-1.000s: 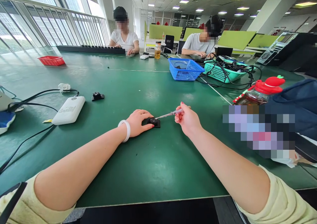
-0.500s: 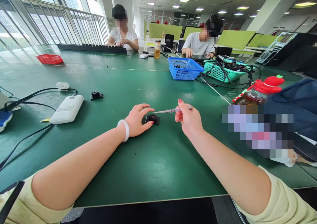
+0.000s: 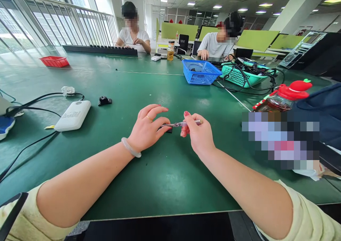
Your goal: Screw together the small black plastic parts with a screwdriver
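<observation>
In the head view, my right hand grips a slim pen-like tool with a pale, shiny handle and a thin tip pointing left. My left hand has its thumb and forefinger brought together around the tool's tip; what they pinch is too small to make out. Just below the tip a small black part rests on the green table, mostly covered by my left fingers. A similar black part sits farther off to the left.
On the left lie a white power bank and black cables. A red tray, blue basket and cable-filled green basket stand farther back. At right are a red-lidded bottle and dark bag. Two people sit opposite.
My left thumb and forefinger have closed together at the tool's tip, covering more of the black part. My right hand and the tool have shifted slightly left and down.
</observation>
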Available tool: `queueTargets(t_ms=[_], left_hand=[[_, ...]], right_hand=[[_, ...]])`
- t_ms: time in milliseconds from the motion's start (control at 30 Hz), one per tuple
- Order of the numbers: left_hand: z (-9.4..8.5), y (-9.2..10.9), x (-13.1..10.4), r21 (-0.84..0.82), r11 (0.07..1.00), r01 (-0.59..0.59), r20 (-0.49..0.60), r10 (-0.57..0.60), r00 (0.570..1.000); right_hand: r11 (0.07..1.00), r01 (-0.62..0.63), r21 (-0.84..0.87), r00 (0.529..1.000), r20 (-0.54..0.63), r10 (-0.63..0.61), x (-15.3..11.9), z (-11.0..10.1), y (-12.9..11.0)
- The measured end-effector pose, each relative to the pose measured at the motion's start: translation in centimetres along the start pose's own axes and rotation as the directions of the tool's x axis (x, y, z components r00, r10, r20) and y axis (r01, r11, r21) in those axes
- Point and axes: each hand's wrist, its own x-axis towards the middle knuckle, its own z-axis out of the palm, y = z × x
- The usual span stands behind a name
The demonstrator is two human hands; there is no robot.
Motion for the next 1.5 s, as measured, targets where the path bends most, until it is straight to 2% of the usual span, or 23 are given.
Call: queueTargets(t_ms=[233,533,700,867,1033,1233,1500], left_hand=[[-0.14,0.06,0.30,0.035,0.999,-0.037,-0.045,0.039,0.998],[-0.14,0.23,0.35,0.081,0.997,-0.017,0.013,0.016,1.000],[-0.08,0.33,0.44,0.135,0.987,-0.084,-0.017,0.087,0.996],[0.02,0.31,0.37,0.108,0.994,-0.024,-0.039,0.028,0.999],[0.00,0.23,0.31,0.093,0.996,-0.019,-0.067,0.026,0.997],[-0.02,0.16,0.31,0.065,0.997,0.052,-0.044,-0.049,0.998],[-0.15,0.30,0.42,0.105,0.994,0.024,-0.016,-0.022,1.000]], right_hand=[[1.000,-0.019,-0.016,1.000,-0.007,0.018,-0.06,0.05,-0.24],[0.998,-0.042,-0.042,0.999,-0.015,0.042,-0.29,0.13,-0.46],[0.999,-0.033,-0.036,0.999,-0.023,0.032,-0.20,0.17,-0.42],[0.999,-0.048,-0.013,0.999,-0.013,0.048,-0.26,0.16,-0.53],[0.999,-0.020,0.047,0.998,0.054,0.017,-0.27,0.11,-0.46],[0.999,0.034,0.023,0.986,0.164,-0.037,-0.46,-0.20,-0.42],[1.000,0.023,-0.003,0.982,0.186,-0.022,-0.71,-0.19,-0.44]])
